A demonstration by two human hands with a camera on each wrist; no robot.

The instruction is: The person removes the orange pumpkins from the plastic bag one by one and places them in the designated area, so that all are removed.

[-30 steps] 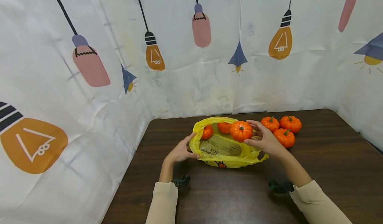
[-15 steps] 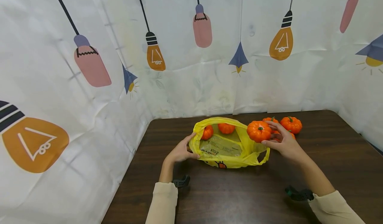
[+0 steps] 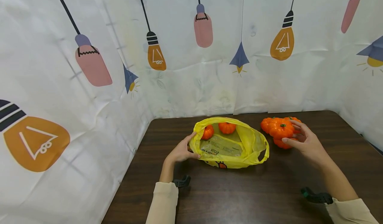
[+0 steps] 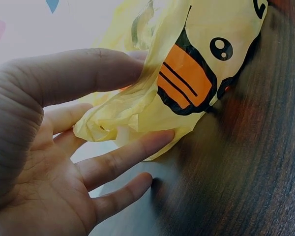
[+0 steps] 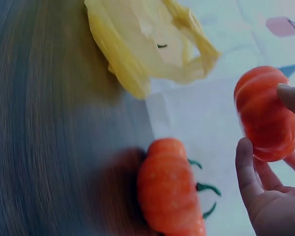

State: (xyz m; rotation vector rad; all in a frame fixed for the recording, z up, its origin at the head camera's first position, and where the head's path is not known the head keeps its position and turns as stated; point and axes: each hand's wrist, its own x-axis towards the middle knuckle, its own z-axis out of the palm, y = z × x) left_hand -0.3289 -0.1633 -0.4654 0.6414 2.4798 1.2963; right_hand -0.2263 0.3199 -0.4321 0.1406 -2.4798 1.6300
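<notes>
A yellow plastic bag with a printed duck face lies with its mouth facing me in the head view. My left hand holds its left rim; in the left wrist view the thumb and the fingers lie on either side of the plastic. Inside the bag are two small orange toy pumpkins, one at the left and one at the back. To the right of the bag, my right hand grips another pumpkin between thumb and fingers, raised above the pumpkins on the table.
Three pumpkins with green stems sit clustered on the dark wooden table, partly hidden behind the held one in the head view. White cloth printed with lamps hangs behind the table and along its left side.
My right hand has moved right with the pumpkin, from the bag's mouth to over the pumpkins on the table. The left hand and the bag have stayed in place.
</notes>
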